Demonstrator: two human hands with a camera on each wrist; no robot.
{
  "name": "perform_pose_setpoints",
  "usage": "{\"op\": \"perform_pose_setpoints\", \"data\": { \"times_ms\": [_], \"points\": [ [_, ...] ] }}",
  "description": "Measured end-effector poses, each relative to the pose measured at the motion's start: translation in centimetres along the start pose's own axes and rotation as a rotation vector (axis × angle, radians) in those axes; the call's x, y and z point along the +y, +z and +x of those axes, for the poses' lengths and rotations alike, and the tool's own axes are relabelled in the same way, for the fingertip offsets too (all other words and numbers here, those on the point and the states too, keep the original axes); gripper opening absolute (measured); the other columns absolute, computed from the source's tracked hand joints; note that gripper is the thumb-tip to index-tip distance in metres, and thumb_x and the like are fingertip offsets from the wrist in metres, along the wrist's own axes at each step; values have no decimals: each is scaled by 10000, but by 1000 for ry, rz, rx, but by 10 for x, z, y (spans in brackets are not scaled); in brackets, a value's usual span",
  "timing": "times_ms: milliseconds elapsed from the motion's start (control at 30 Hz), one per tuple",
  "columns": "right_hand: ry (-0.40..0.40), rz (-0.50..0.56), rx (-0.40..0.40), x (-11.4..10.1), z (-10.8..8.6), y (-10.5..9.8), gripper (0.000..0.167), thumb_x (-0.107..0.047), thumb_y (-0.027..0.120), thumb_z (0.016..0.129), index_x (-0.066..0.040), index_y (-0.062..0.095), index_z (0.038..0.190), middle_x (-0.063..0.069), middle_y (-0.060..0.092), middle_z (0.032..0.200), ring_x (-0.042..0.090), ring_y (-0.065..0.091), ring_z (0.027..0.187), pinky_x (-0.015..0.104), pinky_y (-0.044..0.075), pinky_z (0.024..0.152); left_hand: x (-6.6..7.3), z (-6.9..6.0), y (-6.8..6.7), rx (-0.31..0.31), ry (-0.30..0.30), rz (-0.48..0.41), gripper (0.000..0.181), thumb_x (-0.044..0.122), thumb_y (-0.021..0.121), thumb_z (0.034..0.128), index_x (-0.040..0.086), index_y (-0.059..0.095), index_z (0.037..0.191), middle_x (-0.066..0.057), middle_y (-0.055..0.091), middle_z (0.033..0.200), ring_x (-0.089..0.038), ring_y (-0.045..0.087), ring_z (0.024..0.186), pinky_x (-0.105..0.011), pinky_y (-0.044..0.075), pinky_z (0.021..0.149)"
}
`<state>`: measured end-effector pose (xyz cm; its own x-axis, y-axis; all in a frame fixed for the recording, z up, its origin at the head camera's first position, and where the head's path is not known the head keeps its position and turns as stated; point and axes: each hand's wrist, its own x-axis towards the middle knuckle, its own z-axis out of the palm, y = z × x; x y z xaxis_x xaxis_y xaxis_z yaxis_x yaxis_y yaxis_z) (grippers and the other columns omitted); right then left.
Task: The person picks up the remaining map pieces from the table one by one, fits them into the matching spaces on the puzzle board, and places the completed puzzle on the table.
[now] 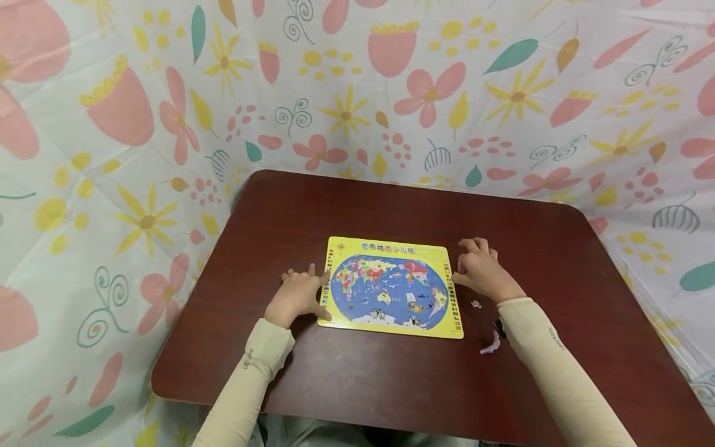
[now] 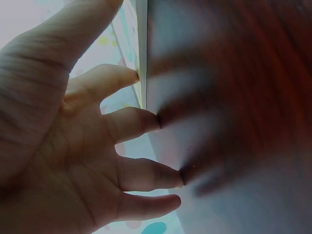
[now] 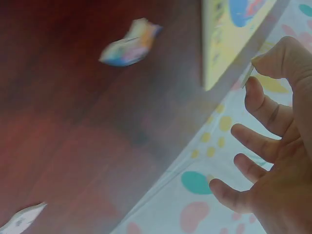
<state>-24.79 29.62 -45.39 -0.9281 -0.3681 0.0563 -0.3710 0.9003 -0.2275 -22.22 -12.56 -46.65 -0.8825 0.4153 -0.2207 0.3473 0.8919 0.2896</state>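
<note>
A yellow-bordered world map puzzle board (image 1: 455,310) lies flat on the dark red table. My left hand (image 1: 298,294) rests at its left edge with fingers spread; in the left wrist view, the index fingertip touches the board's side (image 2: 142,58) while other fingertips reach the tabletop. Beside the right edge is my right hand (image 1: 485,272). Its thumb and index finger pinch a small thin puzzle piece (image 3: 247,77), seen edge-on in the right wrist view, so its picture is hidden. A loose multicoloured puzzle piece (image 3: 130,46) lies on the table near the board.
A purple-pink curved piece (image 1: 490,343) lies near the right forearm, below the small loose piece (image 1: 476,304). The table (image 1: 391,379) has rounded corners and meets a flower-printed curtain (image 1: 346,81) at the back and sides.
</note>
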Motion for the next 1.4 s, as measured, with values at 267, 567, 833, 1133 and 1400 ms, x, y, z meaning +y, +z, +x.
{"op": "perform_pose_setpoints", "data": {
  "times_ms": [267, 567, 833, 1133, 1400],
  "points": [
    [-27, 11, -16, -19, 21, 5, 275, -110, 728, 828, -156, 615, 582, 315, 436, 1436, 532, 250, 1330, 741, 252, 936, -1, 0, 3, 6, 0, 12, 1004, 527, 893, 708, 155, 465, 1537, -291, 362, 1549, -652, 390, 1292, -744, 302, 1025],
    [-59, 19, -41, -37, 31, 22, 257, -137, 743, 834, -168, 656, 594, 297, 464, 1421, 511, 270, 1327, 756, 222, 982, 0, -2, 1, 11, -6, -1, 999, 513, 894, 717, 159, 459, 1544, -295, 367, 1547, -633, 413, 1285, -726, 294, 1031],
    [-52, 7, -77, -45, 39, 33, 280, -184, 761, 834, -179, 636, 584, 285, 462, 1430, 504, 262, 1344, 744, 226, 1001, -2, -2, 3, 22, -16, -11, 1003, 509, 898, 712, 169, 455, 1546, -281, 366, 1554, -636, 413, 1281, -724, 277, 1045],
    [-46, 29, -74, -48, 38, 37, 303, -146, 745, 828, -183, 594, 568, 299, 470, 1417, 506, 261, 1342, 731, 231, 991, -1, -1, 0, 31, -13, 22, 1008, 523, 904, 693, 156, 480, 1531, -274, 403, 1535, -608, 461, 1259, -720, 294, 1037],
    [-30, 54, -83, -49, 36, 36, 295, -112, 722, 828, -174, 596, 569, 294, 485, 1392, 517, 263, 1343, 725, 237, 991, -2, -1, 0, 32, -7, 26, 1014, 533, 900, 693, 155, 475, 1533, -279, 397, 1535, -620, 463, 1246, -723, 295, 1034]
  ]
}}
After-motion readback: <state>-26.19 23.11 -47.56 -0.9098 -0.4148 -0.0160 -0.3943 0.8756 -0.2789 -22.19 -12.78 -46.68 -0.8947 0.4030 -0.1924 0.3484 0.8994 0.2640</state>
